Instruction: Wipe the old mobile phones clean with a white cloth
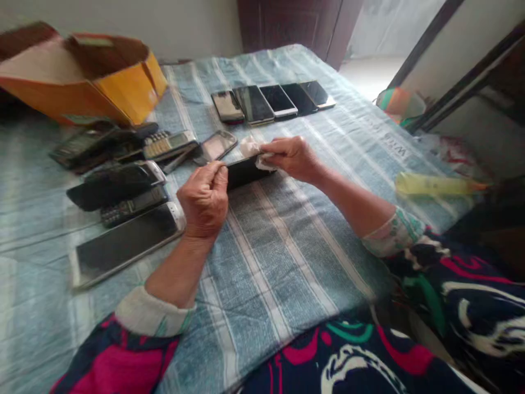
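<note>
left hand [204,198]: black phone [246,173] | right hand [294,156]: tissue [250,146] | phone row [279,100]: 5

Open orange cardboard box [117,98] sat upper left; dark panelled door [289,24] top centre; multicoloured container [398,104] upper right; yellow bottle [432,185] right.

Phone you hold [248,172]: smooth and dark; you can't tell glass from plastic here.
Wad you pinch [251,146]: soft, crumpled, matt; cloth or paper, you can't tell which.
Far row of phones [279,100]: smooth, glossy screens facing you.
Large phone at your left [127,246]: glossy, glass-like screen, plastic-looking rim.
Your box [123,90]: matt cardboard.
Your tablecloth [262,246]: matt, woven-looking fabric, lightly creased.
Your sleeve cuff [153,312]: soft, matt cloth.
</note>
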Demonstrator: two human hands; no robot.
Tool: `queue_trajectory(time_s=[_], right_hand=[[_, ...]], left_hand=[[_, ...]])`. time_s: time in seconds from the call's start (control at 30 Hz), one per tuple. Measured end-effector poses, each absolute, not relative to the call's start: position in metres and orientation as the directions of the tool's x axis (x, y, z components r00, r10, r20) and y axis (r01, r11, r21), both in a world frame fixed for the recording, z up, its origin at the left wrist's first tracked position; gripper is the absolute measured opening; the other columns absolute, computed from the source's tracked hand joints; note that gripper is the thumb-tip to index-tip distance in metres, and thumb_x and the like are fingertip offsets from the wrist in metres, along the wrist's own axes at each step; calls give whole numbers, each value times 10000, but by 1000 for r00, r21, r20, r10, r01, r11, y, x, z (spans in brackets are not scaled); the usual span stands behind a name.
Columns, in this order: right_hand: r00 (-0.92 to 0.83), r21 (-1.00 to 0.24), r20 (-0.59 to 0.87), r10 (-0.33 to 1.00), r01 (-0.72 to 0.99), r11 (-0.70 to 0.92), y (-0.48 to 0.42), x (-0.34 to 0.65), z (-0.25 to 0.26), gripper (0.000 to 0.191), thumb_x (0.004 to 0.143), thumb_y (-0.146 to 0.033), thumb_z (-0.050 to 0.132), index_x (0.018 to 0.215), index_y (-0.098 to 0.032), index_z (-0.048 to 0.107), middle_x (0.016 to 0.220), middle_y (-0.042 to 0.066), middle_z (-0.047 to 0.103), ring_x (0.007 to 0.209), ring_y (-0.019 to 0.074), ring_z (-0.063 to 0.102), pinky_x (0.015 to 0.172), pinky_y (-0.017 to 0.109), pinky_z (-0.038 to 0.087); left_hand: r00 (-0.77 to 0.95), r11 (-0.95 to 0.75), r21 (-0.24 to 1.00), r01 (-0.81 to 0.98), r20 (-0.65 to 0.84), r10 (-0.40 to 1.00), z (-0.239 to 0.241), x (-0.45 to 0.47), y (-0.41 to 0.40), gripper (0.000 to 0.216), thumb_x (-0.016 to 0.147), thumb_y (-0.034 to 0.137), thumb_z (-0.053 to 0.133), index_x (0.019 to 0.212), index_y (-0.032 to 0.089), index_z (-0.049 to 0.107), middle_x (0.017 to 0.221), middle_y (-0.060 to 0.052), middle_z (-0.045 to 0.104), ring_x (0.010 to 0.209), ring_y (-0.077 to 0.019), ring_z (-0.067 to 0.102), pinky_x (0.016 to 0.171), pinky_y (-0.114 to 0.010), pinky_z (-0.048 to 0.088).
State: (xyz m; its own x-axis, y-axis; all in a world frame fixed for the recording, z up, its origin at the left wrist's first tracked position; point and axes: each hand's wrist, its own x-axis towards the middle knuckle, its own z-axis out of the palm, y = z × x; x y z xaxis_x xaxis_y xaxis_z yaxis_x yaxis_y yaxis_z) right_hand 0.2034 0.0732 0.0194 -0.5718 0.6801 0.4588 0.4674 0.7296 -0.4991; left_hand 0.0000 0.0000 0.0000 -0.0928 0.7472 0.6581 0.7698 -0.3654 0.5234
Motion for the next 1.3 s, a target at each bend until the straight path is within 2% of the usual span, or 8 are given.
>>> queue_trajectory(time_s=[0.2, 0.27, 0.43, 0.53, 0.8, 1.07, 1.17, 1.3], right_hand=[[-642, -413, 405, 651, 507, 757, 69, 195, 32, 208, 872, -274, 496, 879, -175, 679, 742, -6, 546, 689, 105, 497, 653, 231, 335], [-644, -441, 407, 647, 482, 757, 70, 195, 32, 217, 873, -276, 497, 877, -164, 683, 723, -7, 543, 676, 101, 495, 647, 231, 339], [-595, -604, 463, 656, 330, 726, 76, 201, 21, 249, 862, -305, 524, 913, -127, 691, 722, -3, 575, 680, 107, 520, 639, 237, 370], [-579, -621, 486, 654, 299, 725, 77, 202, 17, 239, 852, -302, 544, 910, -129, 699, 721, -3, 581, 677, 106, 526, 634, 238, 374], [-649, -477, 438, 622, 418, 773, 75, 203, 31, 209, 866, -279, 528, 889, -159, 697, 698, -13, 544, 648, 95, 497, 619, 228, 346], [-759, -173, 331, 561, 536, 826, 57, 182, 45, 254, 880, -150, 417, 958, -164, 658, 819, 28, 560, 751, 128, 503, 628, 247, 322], [-781, -143, 301, 547, 530, 836, 50, 168, 46, 260, 878, -133, 407, 974, -158, 646, 843, 37, 561, 771, 131, 494, 634, 249, 323], [-757, -182, 331, 563, 534, 826, 49, 165, 42, 281, 889, -162, 389, 1008, -174, 643, 846, 27, 566, 770, 126, 504, 632, 238, 332]], left_hand=[[-118, -311, 567, 763, 595, 795, -2, 0, 0, 219, 881, 292, 499, 957, 187, 676, 918, -33, 685, 867, -161, 629, 825, -263, 480], [-118, -312, 580, 753, 585, 803, -2, 0, 0, 213, 882, 300, 499, 956, 193, 668, 921, -30, 678, 874, -166, 625, 833, -270, 476], [-122, -306, 578, 757, 585, 802, 0, 2, -2, 218, 881, 309, 497, 954, 185, 662, 923, -30, 677, 872, -166, 625, 833, -277, 481], [-115, -320, 571, 757, 597, 794, 0, 3, -3, 220, 879, 298, 500, 960, 178, 666, 928, -35, 681, 877, -168, 631, 831, -278, 487], [-126, -276, 591, 758, 548, 827, -2, 1, -3, 250, 836, 315, 553, 1009, 172, 661, 939, -36, 681, 855, -176, 631, 809, -291, 494], [-97, -307, 592, 746, 552, 828, 0, 3, -6, 230, 833, 304, 556, 1008, 194, 658, 972, -38, 679, 897, -194, 631, 831, -314, 491], [-90, -324, 587, 742, 566, 820, 1, 3, -6, 244, 834, 324, 557, 1012, 193, 661, 973, -49, 683, 888, -204, 635, 813, -316, 497], [-94, -327, 595, 734, 566, 819, 2, 3, -6, 247, 832, 330, 562, 1012, 196, 664, 967, -48, 688, 873, -204, 639, 803, -310, 499]])
